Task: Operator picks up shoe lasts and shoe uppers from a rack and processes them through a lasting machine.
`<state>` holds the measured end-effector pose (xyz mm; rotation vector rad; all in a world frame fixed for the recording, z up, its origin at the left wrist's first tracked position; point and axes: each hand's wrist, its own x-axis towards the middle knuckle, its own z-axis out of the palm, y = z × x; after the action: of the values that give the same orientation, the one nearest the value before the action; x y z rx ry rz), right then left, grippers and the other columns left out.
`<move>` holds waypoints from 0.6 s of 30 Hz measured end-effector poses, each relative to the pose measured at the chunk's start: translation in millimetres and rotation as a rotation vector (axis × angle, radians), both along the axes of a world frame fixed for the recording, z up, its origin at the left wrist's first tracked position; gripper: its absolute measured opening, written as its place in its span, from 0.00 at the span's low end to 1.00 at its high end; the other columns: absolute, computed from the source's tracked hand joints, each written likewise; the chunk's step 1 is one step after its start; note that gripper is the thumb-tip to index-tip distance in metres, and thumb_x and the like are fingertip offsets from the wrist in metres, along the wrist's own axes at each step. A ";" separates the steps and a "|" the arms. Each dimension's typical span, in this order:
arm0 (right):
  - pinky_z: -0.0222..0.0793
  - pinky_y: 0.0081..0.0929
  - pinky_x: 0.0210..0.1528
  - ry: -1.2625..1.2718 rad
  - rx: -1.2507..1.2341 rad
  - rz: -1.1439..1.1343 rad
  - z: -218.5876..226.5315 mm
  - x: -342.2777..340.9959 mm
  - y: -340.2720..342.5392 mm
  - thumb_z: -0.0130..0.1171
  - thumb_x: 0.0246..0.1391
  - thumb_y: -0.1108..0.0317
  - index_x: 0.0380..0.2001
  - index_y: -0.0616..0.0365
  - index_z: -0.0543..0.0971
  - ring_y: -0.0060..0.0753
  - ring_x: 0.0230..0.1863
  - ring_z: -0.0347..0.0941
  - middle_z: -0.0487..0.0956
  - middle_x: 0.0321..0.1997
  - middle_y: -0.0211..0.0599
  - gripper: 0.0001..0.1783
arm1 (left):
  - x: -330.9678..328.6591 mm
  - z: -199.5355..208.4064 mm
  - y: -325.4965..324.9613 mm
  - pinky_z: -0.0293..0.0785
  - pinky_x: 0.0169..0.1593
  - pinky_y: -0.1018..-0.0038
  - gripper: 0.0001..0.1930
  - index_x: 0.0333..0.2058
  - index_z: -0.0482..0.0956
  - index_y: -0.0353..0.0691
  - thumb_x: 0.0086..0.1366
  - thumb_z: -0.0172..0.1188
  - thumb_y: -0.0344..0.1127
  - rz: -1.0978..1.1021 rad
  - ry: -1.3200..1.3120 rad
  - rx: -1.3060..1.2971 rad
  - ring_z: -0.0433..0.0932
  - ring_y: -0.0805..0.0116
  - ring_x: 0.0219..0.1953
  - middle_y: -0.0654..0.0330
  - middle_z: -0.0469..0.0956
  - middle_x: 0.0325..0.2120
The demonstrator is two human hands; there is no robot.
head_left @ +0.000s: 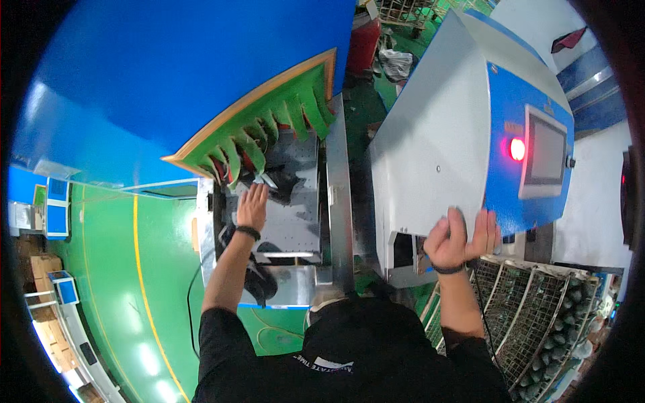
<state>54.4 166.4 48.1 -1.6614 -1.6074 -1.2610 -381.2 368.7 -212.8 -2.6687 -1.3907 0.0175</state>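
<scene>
My left hand (252,208) reaches over a grey perforated bed (289,225), its fingers stretched out and together. Just beyond the fingertips lies a dark object with a pale shiny part (285,187), below a green strip curtain (282,117); its kind I cannot make out. Whether the fingers touch it is unclear. My right hand (460,243) is raised with fingers apart at the lower edge of a grey and blue control box (430,148), holding nothing. That box carries a screen (545,151) and a lit red button (516,149). A black object (261,283) sits at the bed's near end.
A large blue machine housing (222,60) rises behind the curtain. On the right, a wire rack (514,295) stands near several dark rounded items (561,329). Green floor (114,269) with a yellow line stretches left; cardboard boxes (46,269) stand at the far left.
</scene>
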 end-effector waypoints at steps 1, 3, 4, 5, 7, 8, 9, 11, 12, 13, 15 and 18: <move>0.51 0.59 0.75 -0.023 -0.003 -0.005 -0.6 0.4 0.1 0.61 0.62 0.61 0.41 0.50 0.85 0.57 0.72 0.62 0.71 0.66 0.51 0.10 | 8.9 -15.7 31.8 0.59 0.74 0.57 0.29 0.68 0.68 0.40 0.67 0.55 0.31 0.031 0.023 -0.064 0.64 0.57 0.72 0.57 0.70 0.68; 0.49 0.60 0.76 -0.053 -0.016 -0.011 -2.4 0.8 -0.5 0.61 0.62 0.61 0.38 0.50 0.84 0.58 0.73 0.59 0.69 0.66 0.53 0.08 | 14.9 -48.0 80.1 0.56 0.76 0.59 0.37 0.71 0.64 0.42 0.64 0.65 0.39 0.131 0.102 -0.215 0.62 0.58 0.74 0.59 0.67 0.70; 0.46 0.60 0.77 -0.062 -0.035 -0.042 -1.7 2.7 -6.1 0.61 0.62 0.61 0.39 0.48 0.84 0.58 0.74 0.59 0.68 0.66 0.50 0.07 | 41.4 -36.2 98.8 0.59 0.76 0.58 0.53 0.71 0.63 0.40 0.51 0.78 0.52 0.228 0.280 -0.431 0.60 0.55 0.75 0.56 0.66 0.71; 0.46 0.60 0.78 -0.066 -0.028 -0.053 -3.7 2.8 -8.6 0.61 0.62 0.61 0.39 0.47 0.84 0.58 0.73 0.59 0.68 0.66 0.49 0.07 | 61.2 -38.5 109.6 0.61 0.75 0.57 0.60 0.71 0.61 0.38 0.43 0.82 0.56 0.261 0.219 -0.448 0.60 0.53 0.75 0.53 0.65 0.72; 0.45 0.58 0.77 -0.046 -0.019 -0.054 -1.9 -0.3 -9.3 0.60 0.61 0.59 0.41 0.43 0.84 0.56 0.73 0.59 0.68 0.66 0.45 0.08 | 81.3 -32.3 118.3 0.65 0.72 0.56 0.65 0.70 0.63 0.35 0.36 0.85 0.60 0.410 0.008 -0.501 0.62 0.49 0.74 0.47 0.66 0.71; 0.47 0.59 0.76 -0.053 -0.024 -0.032 -0.6 1.9 -7.2 0.60 0.60 0.61 0.40 0.45 0.84 0.57 0.72 0.59 0.67 0.66 0.46 0.08 | 92.9 -29.9 114.3 0.67 0.71 0.56 0.62 0.68 0.66 0.34 0.38 0.84 0.59 0.506 -0.148 -0.549 0.63 0.46 0.73 0.45 0.68 0.70; 0.48 0.60 0.75 -0.058 -0.035 -0.025 0.9 3.2 -7.2 0.61 0.60 0.62 0.40 0.47 0.84 0.58 0.72 0.60 0.67 0.65 0.48 0.08 | 114.5 -19.0 110.5 0.72 0.68 0.58 0.52 0.61 0.77 0.32 0.41 0.83 0.60 0.607 -0.050 -0.677 0.73 0.43 0.67 0.43 0.77 0.62; 0.51 0.60 0.73 -0.014 -0.042 0.036 6.5 -8.4 3.6 0.63 0.58 0.63 0.39 0.46 0.85 0.58 0.69 0.62 0.69 0.63 0.47 0.07 | 80.9 -47.8 73.1 0.78 0.59 0.59 0.43 0.53 0.81 0.24 0.51 0.79 0.58 0.854 -0.547 -0.827 0.83 0.42 0.55 0.39 0.84 0.51; 0.51 0.61 0.74 -0.026 -0.031 0.018 0.1 -1.5 0.5 0.63 0.57 0.63 0.38 0.45 0.86 0.58 0.70 0.63 0.70 0.63 0.47 0.07 | 119.6 -27.5 49.2 0.80 0.53 0.60 0.41 0.51 0.80 0.19 0.53 0.80 0.53 0.992 -0.642 -0.893 0.86 0.46 0.51 0.38 0.85 0.47; 0.49 0.60 0.75 0.015 -0.040 0.035 2.8 -8.2 4.6 0.62 0.58 0.62 0.43 0.43 0.85 0.57 0.71 0.62 0.69 0.65 0.48 0.10 | 104.6 -45.0 11.2 0.83 0.47 0.61 0.37 0.49 0.81 0.17 0.54 0.80 0.49 1.050 -1.283 -1.000 0.87 0.51 0.45 0.39 0.86 0.44; 0.48 0.61 0.76 0.198 -0.095 0.080 -0.2 -3.0 -22.5 0.62 0.58 0.62 0.53 0.44 0.81 0.58 0.73 0.61 0.68 0.69 0.50 0.19 | 158.8 35.1 -59.0 0.83 0.43 0.63 0.31 0.47 0.81 0.20 0.56 0.78 0.44 0.937 -1.510 -1.042 0.87 0.59 0.39 0.47 0.86 0.41; 0.49 0.66 0.76 0.582 -0.227 0.478 10.5 -29.4 -79.5 0.70 0.55 0.62 0.74 0.57 0.59 0.65 0.75 0.59 0.65 0.71 0.61 0.47 | 168.7 138.5 -174.0 0.79 0.55 0.65 0.29 0.55 0.76 0.29 0.59 0.75 0.35 0.656 -1.640 -1.087 0.82 0.63 0.47 0.53 0.84 0.47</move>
<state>25.0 86.9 58.5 -1.4546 -1.6585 -0.3254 -212.5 194.7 -74.3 -2.2713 -3.2814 -2.3673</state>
